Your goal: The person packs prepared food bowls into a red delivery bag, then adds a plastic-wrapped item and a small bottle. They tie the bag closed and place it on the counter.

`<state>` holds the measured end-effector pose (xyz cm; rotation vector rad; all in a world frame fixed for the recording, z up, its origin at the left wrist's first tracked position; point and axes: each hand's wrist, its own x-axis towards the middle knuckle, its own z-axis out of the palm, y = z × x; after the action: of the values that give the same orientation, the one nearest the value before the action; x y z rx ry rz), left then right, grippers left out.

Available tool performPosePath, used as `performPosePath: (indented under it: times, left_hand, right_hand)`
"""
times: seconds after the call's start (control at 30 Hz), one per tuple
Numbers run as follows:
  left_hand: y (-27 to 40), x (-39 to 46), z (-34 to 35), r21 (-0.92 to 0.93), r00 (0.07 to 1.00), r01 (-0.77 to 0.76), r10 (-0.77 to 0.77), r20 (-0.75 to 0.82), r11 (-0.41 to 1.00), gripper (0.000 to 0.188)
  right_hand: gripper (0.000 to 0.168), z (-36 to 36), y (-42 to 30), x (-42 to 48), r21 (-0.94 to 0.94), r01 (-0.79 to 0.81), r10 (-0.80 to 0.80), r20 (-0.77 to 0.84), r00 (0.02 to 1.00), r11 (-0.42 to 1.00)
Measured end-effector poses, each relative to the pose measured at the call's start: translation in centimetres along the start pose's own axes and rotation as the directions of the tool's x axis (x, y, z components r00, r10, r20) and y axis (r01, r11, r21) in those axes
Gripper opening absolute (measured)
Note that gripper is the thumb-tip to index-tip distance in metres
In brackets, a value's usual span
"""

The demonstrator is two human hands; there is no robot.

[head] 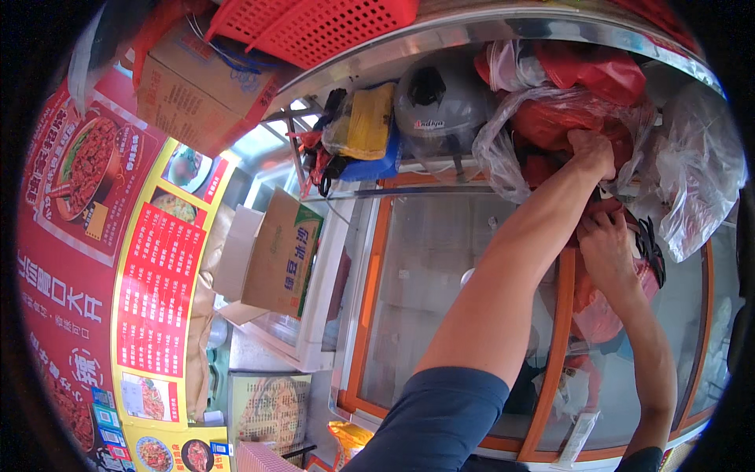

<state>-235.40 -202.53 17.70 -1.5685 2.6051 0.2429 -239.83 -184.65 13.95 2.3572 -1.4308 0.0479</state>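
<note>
My left hand (591, 154) reaches into a clear plastic bag (501, 147) that holds red plastic bags (554, 118) on the upper shelf; its fingertips are hidden, and whether they grip anything does not show. Below and to the right, my right hand (607, 236) has its fingers curled on the top of a dark red plastic bag (601, 206) at the shelf edge. Beneath that hand, a translucent red bag (596, 312) hangs in front of the glass cabinet, with black straps (649, 248) beside it.
A grey helmet (436, 100) and a yellow packet (370, 121) share the shelf. Crumpled clear plastic (696, 171) hangs at the right. Below is a glass-door cabinet with orange frames (365, 283). An open cardboard box (280, 253), a red basket (318, 29) and a menu board (162, 283) are leftward.
</note>
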Motion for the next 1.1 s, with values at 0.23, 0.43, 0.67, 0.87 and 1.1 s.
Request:
performPosePath:
  times: [0.23,0.43,0.67,0.87,1.1]
  left_hand:
    - [0.9,4.4,4.7,0.021,0.958,0.225,-0.218,-0.186,0.974,0.039]
    - [1.4,-1.6,1.0,-0.04,0.967,-0.119,0.107,-0.232,0.992,0.031]
    - [-2.9,-17.9,0.0,-0.873,0.886,-0.463,0.115,-0.45,0.153,0.033]
    - [1.1,-33.8,12.1,-0.845,0.951,0.102,0.3,-0.072,-0.525,0.067]
    - [5.0,-38.8,15.4,-0.968,0.969,0.152,0.223,0.105,-0.201,0.041]
  right_hand:
    - [0.022,4.8,-0.2,1.1,0.048,0.065,-0.053,-0.217,0.975,0.997]
    - [0.028,-0.2,-1.5,-6.1,0.327,0.239,-0.214,-0.11,0.971,0.914]
    - [0.028,-4.8,-0.4,-19.9,0.741,0.028,0.582,0.503,0.639,-0.671]
    - [0.036,-2.8,-2.6,-25.4,0.447,0.379,0.574,0.476,0.666,-0.81]
    - [0.046,-9.5,-6.3,-30.0,0.584,0.11,0.541,0.644,0.541,-0.804]
